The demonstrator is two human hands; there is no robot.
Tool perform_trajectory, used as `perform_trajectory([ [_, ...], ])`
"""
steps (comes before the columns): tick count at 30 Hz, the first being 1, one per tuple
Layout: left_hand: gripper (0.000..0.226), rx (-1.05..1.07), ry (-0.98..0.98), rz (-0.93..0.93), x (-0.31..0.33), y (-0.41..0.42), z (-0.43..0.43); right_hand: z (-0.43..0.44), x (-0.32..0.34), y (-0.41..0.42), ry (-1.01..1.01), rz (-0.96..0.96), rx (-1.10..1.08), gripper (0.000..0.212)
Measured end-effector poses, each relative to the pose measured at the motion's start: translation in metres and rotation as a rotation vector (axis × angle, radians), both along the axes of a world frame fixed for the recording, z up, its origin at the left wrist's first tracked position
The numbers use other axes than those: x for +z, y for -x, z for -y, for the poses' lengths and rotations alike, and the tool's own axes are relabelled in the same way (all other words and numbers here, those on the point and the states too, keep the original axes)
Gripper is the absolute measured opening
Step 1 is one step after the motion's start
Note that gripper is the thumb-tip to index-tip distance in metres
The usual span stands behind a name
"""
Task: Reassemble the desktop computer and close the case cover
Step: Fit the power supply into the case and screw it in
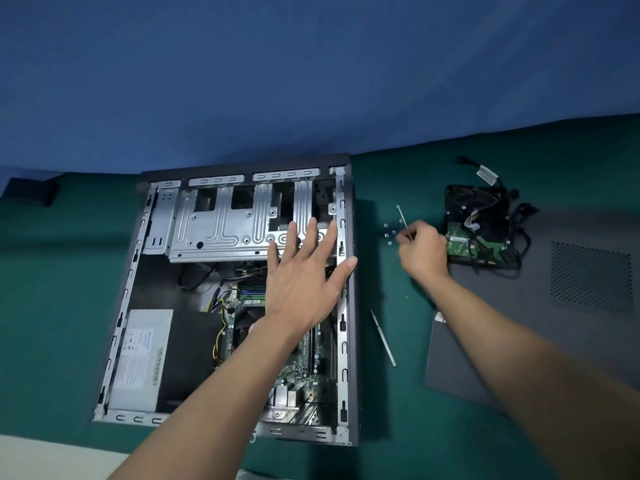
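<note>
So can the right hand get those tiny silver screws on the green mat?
Probably yes: the right hand is beside the tiny silver screws, with nothing between, though it holds a thin metal screwdriver.

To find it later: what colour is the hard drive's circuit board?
Green circuit board; head view shows it best.

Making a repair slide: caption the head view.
Left hand spread over the drive cage in the open case; right hand holds a thin tool by loose screws.
</note>
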State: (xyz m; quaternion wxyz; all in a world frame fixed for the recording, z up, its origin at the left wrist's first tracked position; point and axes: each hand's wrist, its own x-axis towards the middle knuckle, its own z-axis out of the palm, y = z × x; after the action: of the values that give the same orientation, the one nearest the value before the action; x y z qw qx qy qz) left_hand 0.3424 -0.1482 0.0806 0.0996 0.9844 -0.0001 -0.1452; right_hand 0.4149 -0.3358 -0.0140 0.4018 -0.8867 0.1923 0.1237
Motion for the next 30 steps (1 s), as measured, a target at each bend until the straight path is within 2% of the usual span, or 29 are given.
perform_trajectory([
  [3, 0.063, 0.082, 0.141, 0.033, 0.008, -0.001, 0.004, -0.011, 0.037, 0.011, -0.273, 0.050, -0.070, 0.005],
  [6, 0.044, 0.280, 0.547, 0.160, 0.026, -0.001, 0.011, -0.025, 0.079, 0.031, -0.558, 0.103, -0.110, 0.009],
  [9, 0.021, 0.290, 0.823, 0.238, 0.049, 0.008, 0.020, -0.045, 0.114, 0.055, -0.886, 0.108, -0.195, 0.012],
  [12, 0.010, 0.334, 0.992, 0.274, 0.064, 0.024, 0.016, -0.064, 0.138, 0.081, -1.071, 0.119, -0.301, 0.010],
  [16, 0.009, 0.384, 1.073, 0.252, 0.073, 0.053, -0.011, -0.090, 0.154, 0.119, -1.203, 0.133, -0.399, 0.008],
  [19, 0.009, 0.343, 1.089, 0.251, 0.079, 0.083, -0.038, -0.116, 0.162, 0.153, -1.228, 0.133, -0.428, 0.005],
  [24, 0.012, 0.283, 1.065, 0.278, 0.081, 0.135, -0.100, -0.179, 0.168, 0.212, -1.140, 0.216, -0.414, 0.009],
  [27, 0.019, 0.236, 1.088, 0.275, 0.082, 0.175, -0.143, -0.226, 0.165, 0.249, -0.985, 0.296, -0.423, 0.011],
  [30, 0.031, 0.203, 1.112, 0.267, 0.083, 0.216, -0.185, -0.269, 0.152, 0.287, -0.699, 0.361, -0.357, 0.011],
])
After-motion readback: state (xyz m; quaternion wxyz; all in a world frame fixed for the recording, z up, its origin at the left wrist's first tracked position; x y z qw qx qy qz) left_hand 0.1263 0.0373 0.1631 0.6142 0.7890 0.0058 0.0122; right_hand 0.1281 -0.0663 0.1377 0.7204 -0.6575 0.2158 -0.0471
